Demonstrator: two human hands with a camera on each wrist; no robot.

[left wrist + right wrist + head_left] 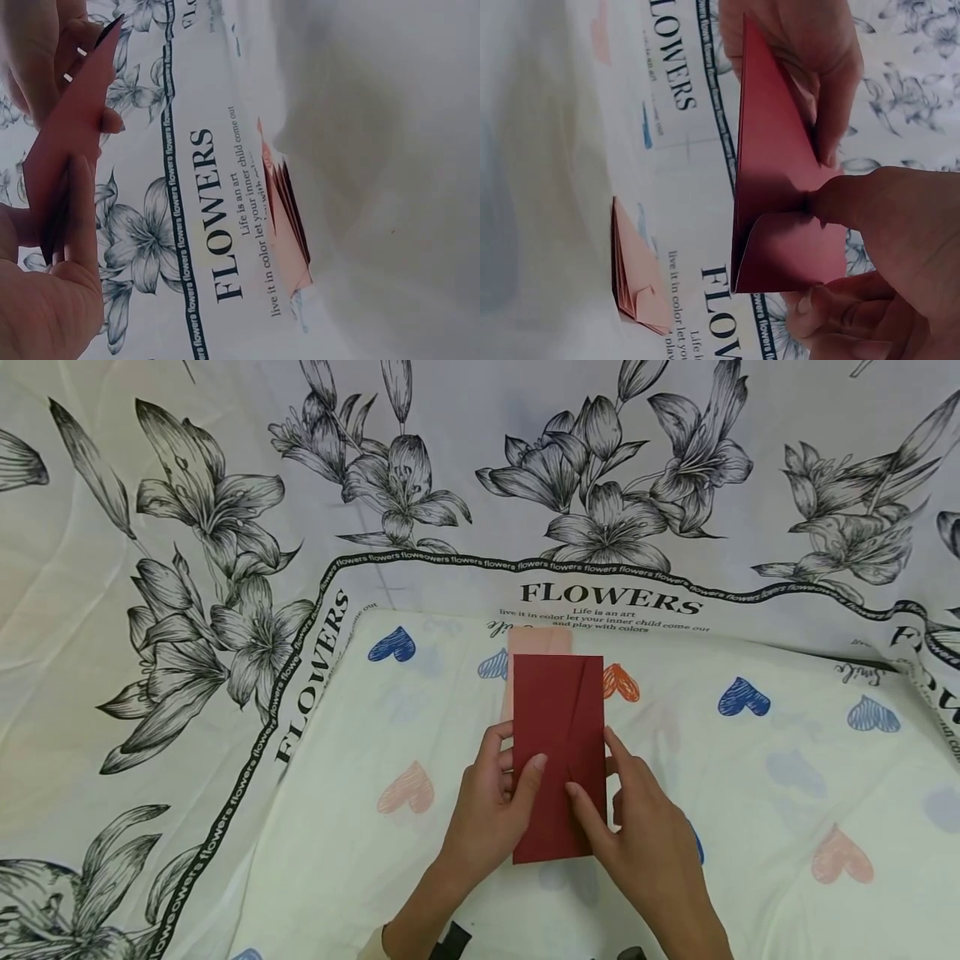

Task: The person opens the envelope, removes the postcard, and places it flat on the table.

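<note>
So the red envelope is held up between the left hand and the right hand — each pinches one long side, and neither is nearer. Its long way points straight ahead. Past its far end lies the pink paper pile — on heart cloth that spreads wide both ways.
</note>
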